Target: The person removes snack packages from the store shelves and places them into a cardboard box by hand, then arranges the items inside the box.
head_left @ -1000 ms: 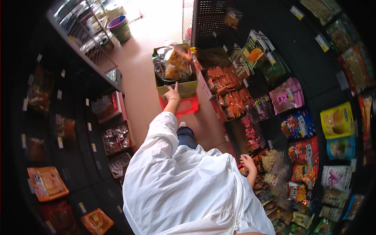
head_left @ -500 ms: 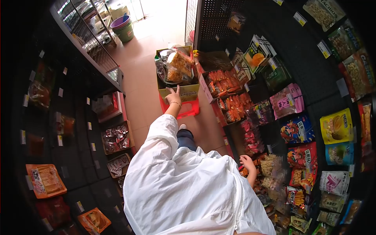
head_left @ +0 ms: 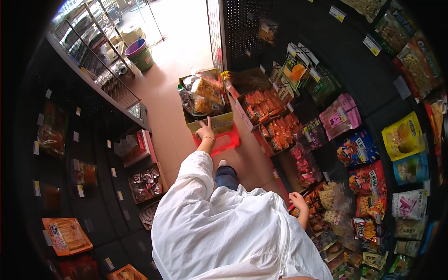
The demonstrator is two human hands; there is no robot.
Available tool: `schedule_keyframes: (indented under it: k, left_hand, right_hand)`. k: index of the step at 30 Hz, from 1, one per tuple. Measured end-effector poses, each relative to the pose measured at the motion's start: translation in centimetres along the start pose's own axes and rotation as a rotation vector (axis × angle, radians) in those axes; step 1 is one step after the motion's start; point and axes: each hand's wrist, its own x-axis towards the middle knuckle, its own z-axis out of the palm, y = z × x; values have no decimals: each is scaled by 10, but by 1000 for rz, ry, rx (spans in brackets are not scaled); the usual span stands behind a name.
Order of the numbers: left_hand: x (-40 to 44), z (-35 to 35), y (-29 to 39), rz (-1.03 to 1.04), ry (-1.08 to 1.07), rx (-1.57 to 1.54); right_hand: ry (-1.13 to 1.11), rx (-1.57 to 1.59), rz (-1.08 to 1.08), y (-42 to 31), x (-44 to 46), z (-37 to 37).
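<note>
The carton point(head_left: 219, 126), which looked light, thin-walled and best held by opposite sides, sat on a red stool point(head_left: 227, 143) with the left hand point(head_left: 204, 131) at its near rim, grip unclear, and the right hand point(head_left: 299, 202) hanging unclenched.

We identify the box point(head_left: 221, 124) as matt cardboard, the bags point(head_left: 205, 92) inside as glossy clear plastic, the red stool point(head_left: 228, 141) as smooth plastic, the jacket point(head_left: 224, 228) as creased cloth, and the floor point(head_left: 161, 109) as smooth tile.
</note>
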Motion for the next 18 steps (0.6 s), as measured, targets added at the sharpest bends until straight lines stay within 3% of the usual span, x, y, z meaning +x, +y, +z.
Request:
schedule_keyframes:
  k: [11,18]
  left_hand:
    - [2,2,4,6,40,86]
    - [16,-10,18,46,-83,238]
  right_hand:
    - [31,26,-17,5,1,0]
    - [84,84,48,-3,5,7]
